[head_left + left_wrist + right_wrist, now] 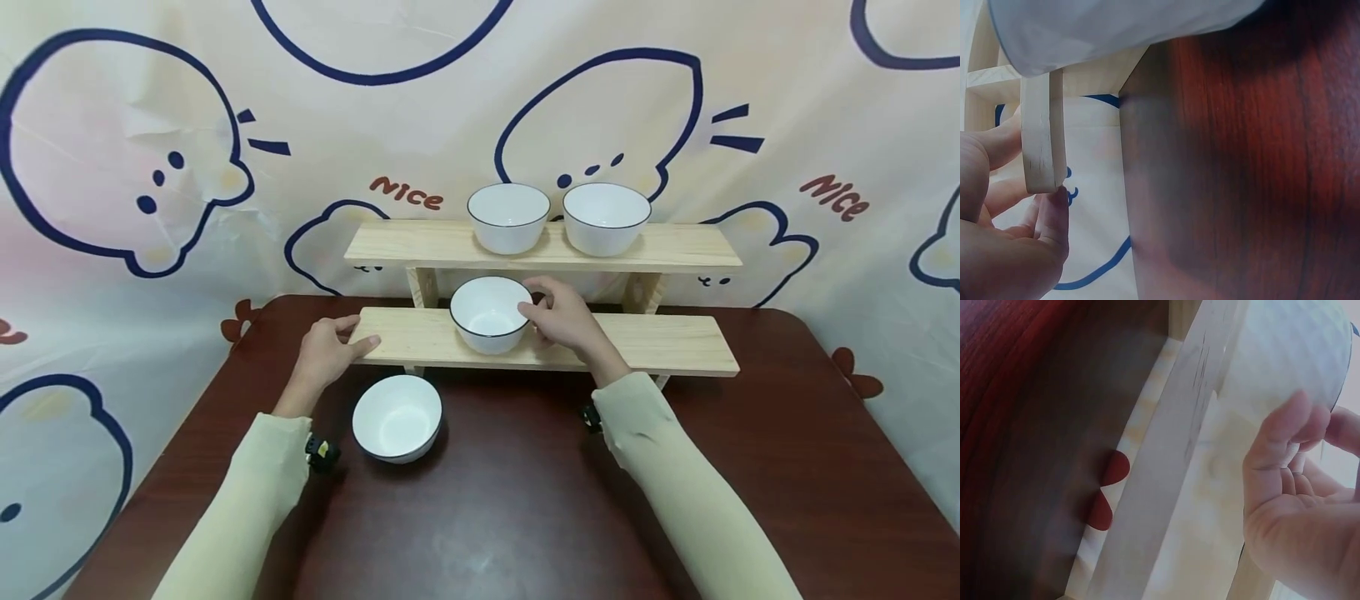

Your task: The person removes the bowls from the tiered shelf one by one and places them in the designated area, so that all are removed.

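A white bowl with a dark rim (486, 321) sits on the lower board of a two-tier wooden shelf (645, 343). My right hand (566, 318) pinches the right side of its rim, thumb toward the inside; the right wrist view shows the curled fingers (1285, 428) against the bowl's dimpled outer wall (1291, 350). At the board's left end my left hand (324, 354) grips the wood, with thumb and fingers on opposite faces of the board end (1041, 137) in the left wrist view. Another white bowl (397, 418) stands on the table, just right of my left wrist.
Two similar white bowls, a left one (508, 221) and a right one (606, 221), stand side by side on the upper board (412, 242). The shelf is at the back of a dark reddish-brown table (495, 517). A patterned cloth (420, 133) hangs behind it.
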Available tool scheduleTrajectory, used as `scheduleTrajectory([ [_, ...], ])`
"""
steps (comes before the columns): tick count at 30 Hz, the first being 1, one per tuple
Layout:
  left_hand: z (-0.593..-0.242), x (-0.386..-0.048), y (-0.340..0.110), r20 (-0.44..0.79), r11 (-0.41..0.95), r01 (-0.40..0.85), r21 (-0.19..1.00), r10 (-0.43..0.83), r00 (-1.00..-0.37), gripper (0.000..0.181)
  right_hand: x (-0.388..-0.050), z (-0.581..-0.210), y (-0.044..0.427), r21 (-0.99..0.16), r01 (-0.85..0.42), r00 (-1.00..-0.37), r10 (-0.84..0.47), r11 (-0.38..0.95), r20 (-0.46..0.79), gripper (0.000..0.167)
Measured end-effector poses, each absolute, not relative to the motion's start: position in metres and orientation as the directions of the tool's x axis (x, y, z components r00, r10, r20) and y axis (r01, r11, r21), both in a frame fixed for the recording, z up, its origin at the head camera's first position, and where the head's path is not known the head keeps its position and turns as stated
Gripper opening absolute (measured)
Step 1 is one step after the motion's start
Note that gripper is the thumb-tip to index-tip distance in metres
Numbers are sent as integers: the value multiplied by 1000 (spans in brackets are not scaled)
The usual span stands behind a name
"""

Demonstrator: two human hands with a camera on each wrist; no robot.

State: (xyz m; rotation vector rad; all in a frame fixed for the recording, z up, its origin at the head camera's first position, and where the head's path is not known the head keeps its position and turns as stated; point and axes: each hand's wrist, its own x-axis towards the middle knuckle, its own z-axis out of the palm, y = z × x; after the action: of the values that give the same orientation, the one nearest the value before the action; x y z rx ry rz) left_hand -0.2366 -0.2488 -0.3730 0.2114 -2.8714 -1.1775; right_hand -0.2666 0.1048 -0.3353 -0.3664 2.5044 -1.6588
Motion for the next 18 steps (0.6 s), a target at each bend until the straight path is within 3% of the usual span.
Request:
scheduleTrajectory([
  [18, -375, -239, -250, -3, 697, -83, 712, -116, -993, 67, -271, -342, 100, -910, -128, -978, -201, 394, 50, 44],
])
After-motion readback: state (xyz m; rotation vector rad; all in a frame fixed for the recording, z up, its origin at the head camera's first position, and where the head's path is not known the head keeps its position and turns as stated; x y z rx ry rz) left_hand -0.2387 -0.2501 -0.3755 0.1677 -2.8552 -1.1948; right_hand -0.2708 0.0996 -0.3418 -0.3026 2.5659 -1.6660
